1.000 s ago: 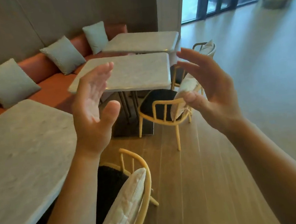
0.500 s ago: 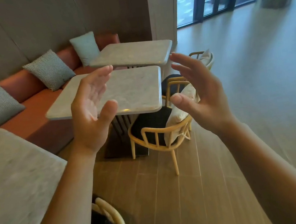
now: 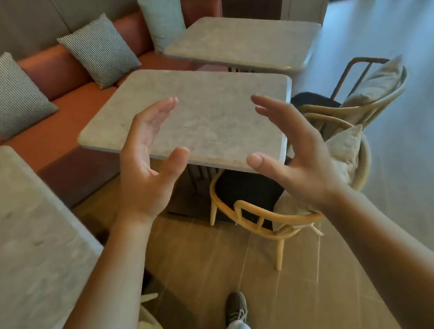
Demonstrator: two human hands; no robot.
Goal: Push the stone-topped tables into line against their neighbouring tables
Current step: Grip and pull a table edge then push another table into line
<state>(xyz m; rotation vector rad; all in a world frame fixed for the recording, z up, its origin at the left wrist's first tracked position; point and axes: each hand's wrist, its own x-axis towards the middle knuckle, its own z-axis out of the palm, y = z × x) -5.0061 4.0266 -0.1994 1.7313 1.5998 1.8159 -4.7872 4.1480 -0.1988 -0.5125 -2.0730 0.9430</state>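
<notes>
Three grey stone-topped tables stand along an orange bench. The middle table (image 3: 202, 105) is straight ahead, turned slightly askew from the far table (image 3: 246, 41) and set apart from the near table (image 3: 19, 245) at my left. My left hand (image 3: 147, 168) and my right hand (image 3: 294, 151) are raised in front of the middle table's near edge, palms facing each other, fingers spread, holding nothing. Neither hand touches the stone top.
An orange bench (image 3: 49, 134) with grey cushions (image 3: 0, 96) runs behind the tables. A yellow wooden chair (image 3: 262, 222) with a cushion sits at the middle table's near right corner; another chair (image 3: 366, 89) stands beyond it. My foot (image 3: 236, 308) is on the wooden floor.
I have walked closer to the middle table, which now fills the centre of view. Both hands stay raised and open, now lower over its near edge.
</notes>
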